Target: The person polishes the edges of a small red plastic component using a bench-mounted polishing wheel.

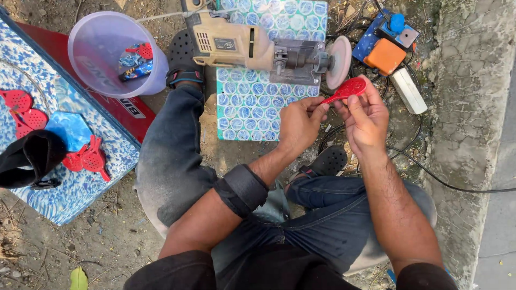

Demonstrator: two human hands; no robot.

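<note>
Both hands hold a small red plastic paddle-shaped piece (pixel 348 88). My left hand (pixel 300 123) pinches its thin handle end, and my right hand (pixel 365 118) grips near its rounded head. The head sits just below the round pale grinding disc (pixel 338 62) of a beige power tool (pixel 252 48), close to it; I cannot tell if they touch. The tool lies on a patterned blue-and-white board (pixel 252 113).
A translucent plastic bucket (pixel 110 51) at upper left holds red and blue pieces. More red paddle pieces (pixel 88 158) and a blue one (pixel 70 129) lie on a patterned cloth at left. Blue and orange electrical boxes (pixel 387 51) and cables sit beside a concrete kerb (pixel 467 107).
</note>
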